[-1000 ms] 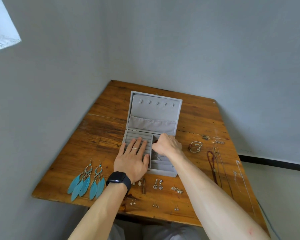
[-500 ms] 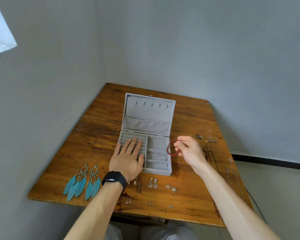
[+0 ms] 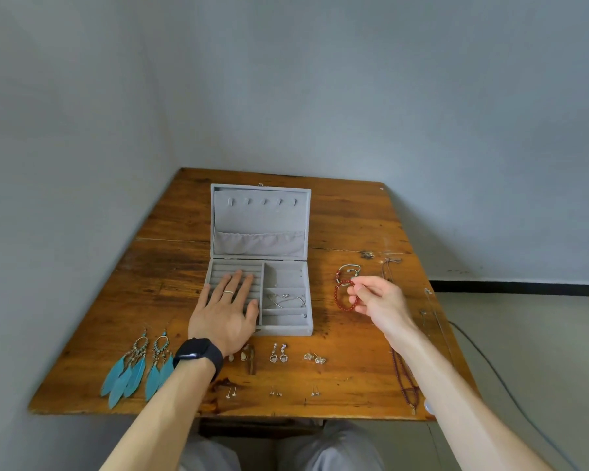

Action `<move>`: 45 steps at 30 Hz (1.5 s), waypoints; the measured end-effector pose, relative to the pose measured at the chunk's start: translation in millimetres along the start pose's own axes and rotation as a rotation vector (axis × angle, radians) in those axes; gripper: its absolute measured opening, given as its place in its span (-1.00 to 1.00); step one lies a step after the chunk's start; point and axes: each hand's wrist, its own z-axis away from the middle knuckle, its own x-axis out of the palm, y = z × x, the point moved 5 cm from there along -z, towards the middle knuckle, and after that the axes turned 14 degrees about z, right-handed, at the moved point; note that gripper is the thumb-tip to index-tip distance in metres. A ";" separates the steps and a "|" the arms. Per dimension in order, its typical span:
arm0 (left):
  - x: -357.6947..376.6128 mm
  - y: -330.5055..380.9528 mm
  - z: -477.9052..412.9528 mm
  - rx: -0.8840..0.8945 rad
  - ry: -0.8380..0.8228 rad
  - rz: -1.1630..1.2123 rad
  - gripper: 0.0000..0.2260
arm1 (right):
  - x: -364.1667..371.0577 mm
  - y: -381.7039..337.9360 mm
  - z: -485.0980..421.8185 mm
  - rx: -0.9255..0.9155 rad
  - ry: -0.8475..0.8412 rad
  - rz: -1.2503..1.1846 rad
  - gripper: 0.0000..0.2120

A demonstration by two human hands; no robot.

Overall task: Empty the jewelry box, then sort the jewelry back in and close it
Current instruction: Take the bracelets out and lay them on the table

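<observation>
Lifted clear of the jewelry box (image 3: 286, 331) since half a second ago: red bead bracelet (image 3: 341, 298), now pinched by the right hand (image 3: 378, 297) above the right side of the bench (image 3: 354, 215), just beside another bracelet (image 3: 346, 270) lying there. Left hand (image 3: 227, 311) flat, fingers straight, steadying the box. Lower gently and lay it beside its neighbour, not across it, to avoid tangling; silver chain (image 3: 286, 300) yet to come out.

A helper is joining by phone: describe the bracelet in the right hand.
On the wooden table, look right of the open grey box to the right hand. It pinches a bracelet of small red beads. The other bracelet, just behind, lies loose on the table with a pale section; this one is all red.
</observation>
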 end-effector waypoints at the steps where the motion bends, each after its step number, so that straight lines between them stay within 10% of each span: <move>1: -0.4 0.4 0.0 0.002 0.003 0.004 -0.48 | -0.7 0.1 -1.3 -0.011 0.015 0.072 -0.84; 5: -0.8 0.9 0.7 0.003 0.003 0.005 -0.48 | -6.3 5.0 -2.9 -0.073 0.126 0.562 -0.87; 16: -0.7 1.4 1.2 -0.002 -0.007 0.001 -0.36 | 16.3 2.6 27.1 -0.280 0.146 0.931 -0.62; 35: -0.5 -0.4 1.4 0.005 0.040 0.025 -0.48 | 42.6 -44.3 40.6 -0.433 0.306 0.916 -0.80; 45: -0.2 0.2 2.8 -0.001 0.078 0.058 -0.48 | 120.6 -84.8 8.9 -0.139 -0.113 0.996 -0.74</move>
